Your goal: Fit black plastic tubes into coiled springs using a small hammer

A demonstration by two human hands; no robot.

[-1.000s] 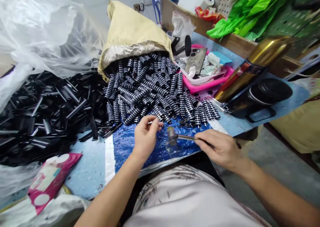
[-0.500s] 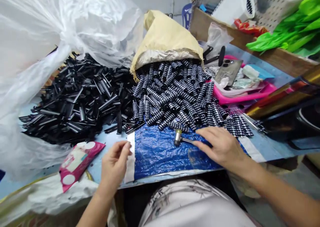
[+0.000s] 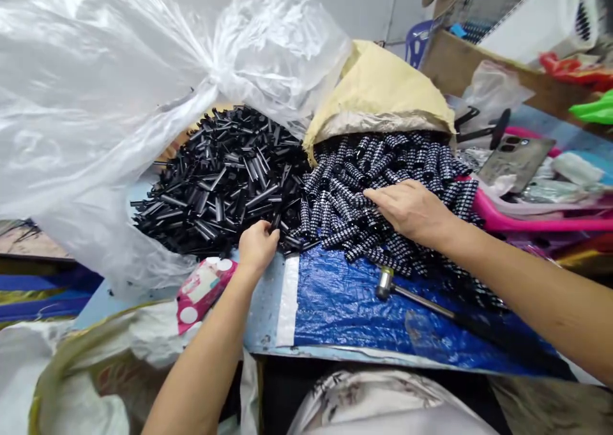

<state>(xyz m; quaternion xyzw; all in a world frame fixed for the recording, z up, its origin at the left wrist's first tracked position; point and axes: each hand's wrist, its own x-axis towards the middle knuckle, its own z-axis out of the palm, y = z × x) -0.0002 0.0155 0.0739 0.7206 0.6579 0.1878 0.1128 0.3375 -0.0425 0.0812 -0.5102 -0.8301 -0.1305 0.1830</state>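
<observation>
My left hand (image 3: 257,247) has its fingers curled at the near edge of a heap of plain black tubes (image 3: 218,179); whether it grips one is hidden. My right hand (image 3: 410,210) lies palm down, fingers reaching into a pile of black cylinders with white checkered bands (image 3: 378,167); its fingertips are buried among them. A small hammer (image 3: 385,283) with a metal head lies loose on the blue tarp (image 3: 349,313), below my right wrist, touched by neither hand.
A big clear plastic bag (image 3: 110,96) spills the black tubes at left. A tan sack (image 3: 383,90) opens onto the banded cylinders. A pink tray (image 3: 527,221) with a phone (image 3: 517,160) sits at right. A pink packet (image 3: 204,288) lies near my left forearm.
The view swung left. My right hand let go of the hammer and moved up onto the banded cylinders. My left hand moved from the table edge up to the black tube heap.
</observation>
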